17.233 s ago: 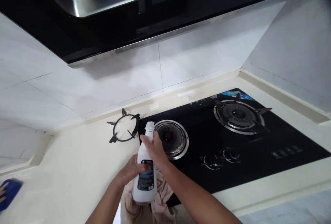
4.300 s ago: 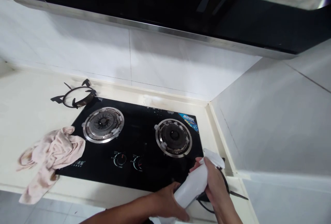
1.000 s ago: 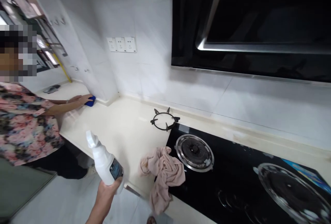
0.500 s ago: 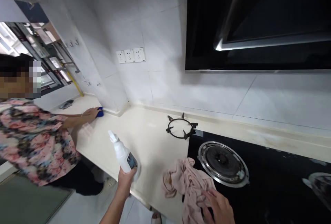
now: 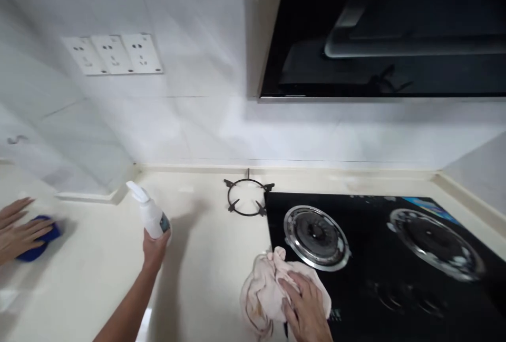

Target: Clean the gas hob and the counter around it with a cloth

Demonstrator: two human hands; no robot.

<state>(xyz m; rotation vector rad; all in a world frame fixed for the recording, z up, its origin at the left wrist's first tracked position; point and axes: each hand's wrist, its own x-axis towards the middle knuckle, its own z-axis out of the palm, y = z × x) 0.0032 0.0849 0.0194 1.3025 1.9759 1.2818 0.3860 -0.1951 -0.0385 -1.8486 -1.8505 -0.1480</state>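
My left hand [image 5: 155, 250] is wrapped around the lower part of a white spray bottle [image 5: 152, 218]. The bottle leans left above the pale counter [image 5: 209, 263], its nozzle at the upper left. My right hand [image 5: 303, 308] presses on a crumpled pink cloth [image 5: 263, 289], fingers curled into its folds. That cloth straddles the counter and the front left corner of the black gas stove [image 5: 367, 247]. A brownish stain shows on it. Closest to the cloth is the stove's left burner [image 5: 316, 236], without a grate.
A black pot grate [image 5: 247, 215] lies on the counter at the stove's left back corner. At far left, another person's hands [image 5: 23, 234] press a blue cloth [image 5: 43, 239] on the counter. A black range hood [image 5: 379, 73] overhangs the stove; sockets [image 5: 114, 55] are on the wall.
The view has swung right, showing more of the stove; only the other person's hands remain in sight. My right hand has settled on the pink cloth, now more bunched. The bottle stays in my left.
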